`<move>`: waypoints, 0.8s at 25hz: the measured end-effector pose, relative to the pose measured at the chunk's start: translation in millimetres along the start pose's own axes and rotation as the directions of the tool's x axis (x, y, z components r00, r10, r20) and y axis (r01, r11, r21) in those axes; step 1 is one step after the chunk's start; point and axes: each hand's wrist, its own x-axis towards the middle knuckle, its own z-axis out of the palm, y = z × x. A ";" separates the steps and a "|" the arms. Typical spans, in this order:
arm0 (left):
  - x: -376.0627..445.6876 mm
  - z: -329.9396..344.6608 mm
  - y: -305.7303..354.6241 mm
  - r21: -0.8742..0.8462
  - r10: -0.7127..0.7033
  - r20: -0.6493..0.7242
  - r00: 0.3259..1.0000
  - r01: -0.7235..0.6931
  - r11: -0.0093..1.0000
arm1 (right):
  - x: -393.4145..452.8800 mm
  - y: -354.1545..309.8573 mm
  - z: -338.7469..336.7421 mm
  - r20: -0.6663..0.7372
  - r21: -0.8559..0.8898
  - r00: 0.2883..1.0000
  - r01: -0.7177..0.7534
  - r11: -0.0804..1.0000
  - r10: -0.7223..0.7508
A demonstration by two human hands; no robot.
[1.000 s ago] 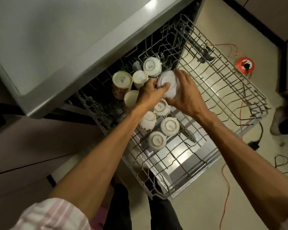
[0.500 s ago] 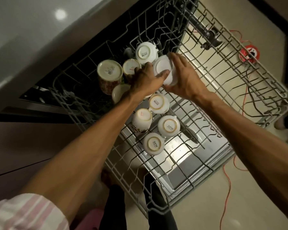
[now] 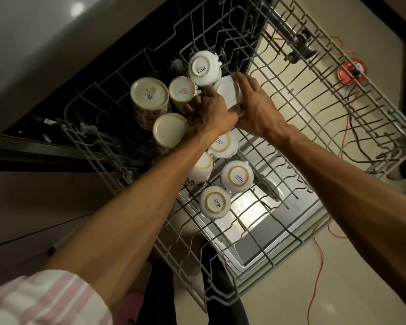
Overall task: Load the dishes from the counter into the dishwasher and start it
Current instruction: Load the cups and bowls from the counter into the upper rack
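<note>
Both hands grasp one white cup (image 3: 227, 92), held upside down over the pulled-out dishwasher rack (image 3: 326, 109): left hand (image 3: 209, 113) on its near side, right hand (image 3: 256, 106) curled over it. Other upturned cups (image 3: 236, 176) sit just beside and below the wrists.

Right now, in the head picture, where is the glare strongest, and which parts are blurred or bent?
Head view: strongest glare on the shiny steel dishwasher door under the grey wire rack; a small bright spot on the pale counter; the striped pink sleeve is soft; the wide lens bends the rack's straight edges.
</note>
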 end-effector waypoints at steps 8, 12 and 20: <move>1.6 1.5 -0.1 0.095 -0.008 0.010 1.000 0.007 0.995 | -0.9 -0.8 9.2 0.046 -0.108 0.999 -0.009 0.994 0.014; -5.3 1.0 3.0 0.121 0.026 -0.057 0.998 -0.019 0.993 | -1.4 -4.3 10.0 0.047 -0.162 0.998 -0.031 0.986 0.039; -26.0 3.2 -19.8 -0.094 0.204 -0.218 0.954 -0.228 0.969 | -14.4 -7.1 7.3 0.030 -0.052 0.992 -0.122 0.991 0.124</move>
